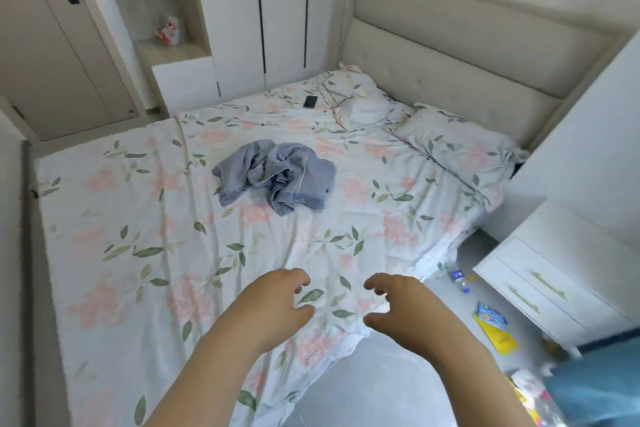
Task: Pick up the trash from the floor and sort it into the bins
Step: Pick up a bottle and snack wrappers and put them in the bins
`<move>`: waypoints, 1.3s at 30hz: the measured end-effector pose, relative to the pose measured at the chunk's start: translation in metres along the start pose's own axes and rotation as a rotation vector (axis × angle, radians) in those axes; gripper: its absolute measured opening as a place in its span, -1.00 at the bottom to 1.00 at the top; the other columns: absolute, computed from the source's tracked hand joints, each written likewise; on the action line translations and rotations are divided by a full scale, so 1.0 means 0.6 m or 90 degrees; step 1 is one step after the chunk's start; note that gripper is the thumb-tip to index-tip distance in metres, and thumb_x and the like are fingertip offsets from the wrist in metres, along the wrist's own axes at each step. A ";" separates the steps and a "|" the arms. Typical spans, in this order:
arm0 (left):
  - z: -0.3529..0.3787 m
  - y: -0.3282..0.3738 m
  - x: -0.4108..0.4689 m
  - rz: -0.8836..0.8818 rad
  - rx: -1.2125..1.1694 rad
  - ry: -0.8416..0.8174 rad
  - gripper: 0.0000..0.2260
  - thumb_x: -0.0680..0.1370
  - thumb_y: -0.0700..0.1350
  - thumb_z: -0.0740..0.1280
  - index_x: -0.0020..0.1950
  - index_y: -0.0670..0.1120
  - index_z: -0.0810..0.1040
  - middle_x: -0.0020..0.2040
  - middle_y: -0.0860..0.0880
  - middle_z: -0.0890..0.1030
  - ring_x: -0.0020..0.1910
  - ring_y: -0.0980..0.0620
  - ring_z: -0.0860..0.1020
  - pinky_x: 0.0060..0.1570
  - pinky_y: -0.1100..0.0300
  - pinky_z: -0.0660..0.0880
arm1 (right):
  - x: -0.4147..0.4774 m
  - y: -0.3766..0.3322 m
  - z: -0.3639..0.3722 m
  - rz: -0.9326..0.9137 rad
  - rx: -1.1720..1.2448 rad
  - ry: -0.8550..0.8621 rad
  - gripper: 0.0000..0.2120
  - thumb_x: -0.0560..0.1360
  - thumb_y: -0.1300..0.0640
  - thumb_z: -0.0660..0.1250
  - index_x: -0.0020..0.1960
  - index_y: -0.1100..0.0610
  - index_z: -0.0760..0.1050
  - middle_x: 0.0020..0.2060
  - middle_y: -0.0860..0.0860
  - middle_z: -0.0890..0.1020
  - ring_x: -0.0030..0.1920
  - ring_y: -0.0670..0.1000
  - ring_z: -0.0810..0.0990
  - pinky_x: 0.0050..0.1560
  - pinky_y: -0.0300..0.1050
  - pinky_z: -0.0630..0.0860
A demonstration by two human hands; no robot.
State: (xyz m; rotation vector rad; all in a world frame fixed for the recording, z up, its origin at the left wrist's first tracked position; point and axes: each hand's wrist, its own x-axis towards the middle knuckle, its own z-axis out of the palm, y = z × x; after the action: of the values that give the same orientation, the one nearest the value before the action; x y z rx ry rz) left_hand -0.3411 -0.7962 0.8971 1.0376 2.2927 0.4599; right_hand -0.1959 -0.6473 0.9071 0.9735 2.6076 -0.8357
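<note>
Both hands reach forward over the near corner of the bed point(138, 253), side by side, apart from each other and holding nothing. The left hand point(273, 305) has its fingers point(301, 279) loosely curled, with the thumb spread wide below them. The right hand point(401, 308) mirrors it, with hooked fingers point(375, 284) and the thumb out. Whether either hand touches the flowered sheet cannot be told. The trash lies on the grey floor point(381, 392), to the right of the right fingers. A plastic bottle point(459, 279) lies just beside the bed's edge. Further right, a blue packet point(490, 314) overlaps a yellow packet point(500, 338) in front of a white nightstand point(554, 288). Well beyond the fingers, a crumpled blue garment point(277, 177) lies mid-bed. Further still, a phone point(310, 101) lies near the pillows point(363, 100).
</note>
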 end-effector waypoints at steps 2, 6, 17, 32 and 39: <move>0.007 0.032 0.029 0.051 0.025 -0.032 -0.63 0.55 0.06 0.28 0.35 0.08 0.38 0.26 0.14 0.46 0.19 0.12 0.46 0.15 0.25 0.41 | -0.012 0.030 -0.010 0.055 0.027 0.030 -0.53 0.47 0.03 0.33 0.37 -0.06 0.38 0.22 -0.09 0.51 0.18 -0.06 0.52 0.07 -0.20 0.47; 0.016 0.089 0.075 0.157 0.072 -0.098 -0.64 0.56 0.04 0.27 0.35 0.07 0.39 0.26 0.12 0.46 0.21 0.10 0.46 0.16 0.23 0.42 | -0.038 0.074 -0.021 0.160 0.065 0.091 -0.53 0.47 0.05 0.34 0.37 -0.07 0.38 0.22 -0.09 0.51 0.21 -0.07 0.50 0.06 -0.20 0.45; 0.079 0.213 0.146 0.380 0.188 -0.276 -0.62 0.56 0.04 0.26 0.37 0.06 0.38 0.27 0.11 0.46 0.23 0.09 0.46 0.20 0.22 0.40 | -0.130 0.151 -0.007 0.416 0.175 0.199 -0.54 0.47 0.02 0.36 0.35 -0.05 0.41 0.22 -0.10 0.53 0.17 -0.07 0.52 0.11 -0.19 0.47; 0.247 0.487 0.224 0.484 0.273 -0.358 -0.66 0.54 0.03 0.28 0.31 0.07 0.41 0.23 0.13 0.49 0.17 0.09 0.47 0.16 0.23 0.42 | -0.195 0.406 -0.080 0.530 0.244 0.281 -0.56 0.48 0.01 0.36 0.34 -0.01 0.43 0.21 -0.06 0.53 0.19 -0.03 0.51 0.10 -0.17 0.46; 0.307 0.593 0.265 0.480 0.293 -0.369 -0.67 0.55 0.03 0.28 0.31 0.06 0.42 0.21 0.13 0.49 0.16 0.11 0.47 0.12 0.26 0.40 | -0.200 0.524 -0.138 0.532 0.256 0.288 -0.57 0.48 0.02 0.35 0.34 0.00 0.43 0.21 -0.06 0.54 0.16 -0.03 0.53 0.07 -0.18 0.46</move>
State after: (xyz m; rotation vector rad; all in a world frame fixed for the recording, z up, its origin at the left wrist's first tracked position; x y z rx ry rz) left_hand -0.1083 -0.4340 0.8817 1.9657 1.4588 -0.1132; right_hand 0.1000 -0.4683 0.8864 2.3532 1.9767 -0.9700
